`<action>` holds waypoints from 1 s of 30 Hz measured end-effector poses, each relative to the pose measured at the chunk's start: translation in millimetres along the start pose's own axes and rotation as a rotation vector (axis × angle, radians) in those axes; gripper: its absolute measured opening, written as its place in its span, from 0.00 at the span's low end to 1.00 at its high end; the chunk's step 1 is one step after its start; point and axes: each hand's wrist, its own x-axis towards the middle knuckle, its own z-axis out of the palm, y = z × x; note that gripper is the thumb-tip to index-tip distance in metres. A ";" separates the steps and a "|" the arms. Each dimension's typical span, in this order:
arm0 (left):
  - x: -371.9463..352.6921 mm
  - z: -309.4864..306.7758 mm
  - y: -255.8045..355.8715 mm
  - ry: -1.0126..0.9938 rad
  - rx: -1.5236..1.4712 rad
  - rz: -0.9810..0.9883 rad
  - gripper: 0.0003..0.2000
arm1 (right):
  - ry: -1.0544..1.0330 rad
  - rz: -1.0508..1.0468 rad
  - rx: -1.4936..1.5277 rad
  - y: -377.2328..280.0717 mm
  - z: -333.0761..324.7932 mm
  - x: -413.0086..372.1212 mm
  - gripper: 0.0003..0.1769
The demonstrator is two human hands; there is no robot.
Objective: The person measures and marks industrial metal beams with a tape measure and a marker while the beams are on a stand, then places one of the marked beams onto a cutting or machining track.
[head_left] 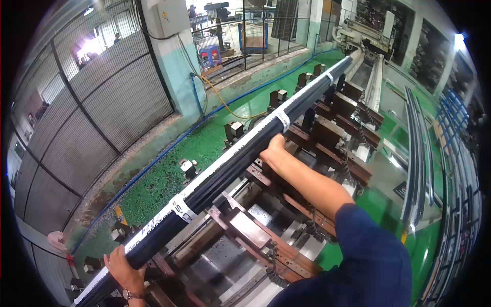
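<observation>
A long dark profile bar [240, 152] runs diagonally across the view, from the lower left up to the far machine. Its upper edge is white with printed lettering, and white printed bands wrap around it at several spots, one such band [181, 207] between my hands. My left hand [124, 270], with a watch on the wrist, is wrapped round the bar near its close end. Farther along, my right hand [272, 147] grips the bar's near side just below another white band [282, 119]; its fingertips are hidden under the bar.
Below the bar lies a machine bed with brown steel supports [317, 166] and coiled cables. Small clamp blocks [187, 168] line its far side. Wire fencing [97, 84] stands at left, a large machine [369, 38] at the far end. More long profiles [415, 158] rest at right.
</observation>
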 end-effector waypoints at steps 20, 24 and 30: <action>87.3 125.4 -101.4 -0.464 -0.238 -0.023 0.54 | 0.067 0.004 -0.134 119.3 -20.8 156.9 0.24; 87.0 132.2 -100.5 -0.452 -0.217 -0.009 0.56 | 0.017 0.026 -0.195 119.5 -15.2 136.3 0.23; 86.4 128.8 -95.9 -0.584 -0.216 -0.012 0.54 | 0.062 0.076 -0.255 111.2 -17.1 125.4 0.27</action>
